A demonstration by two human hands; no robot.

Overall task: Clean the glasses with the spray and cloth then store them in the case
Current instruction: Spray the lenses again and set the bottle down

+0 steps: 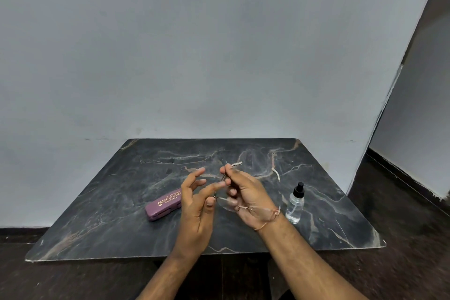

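Rimless glasses [225, 204] held up; purple case [164, 204] shut; spray bottle [294, 204] upright

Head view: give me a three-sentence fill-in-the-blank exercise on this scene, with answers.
1. The purple case is ____, not open.
2. The spray bottle stands to the ____ of the right hand.
3. The right hand holds the glasses; the bottle's cap is ____.
Answers: closed, right, black.

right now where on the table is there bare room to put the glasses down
Bare on the dark marble table: the back strip along the wall, the left side beyond the purple glasses case, the front left corner. Crowded: the middle, where left hand and right hand hold the clear rimless glasses, and beside the clear black-capped spray bottle.
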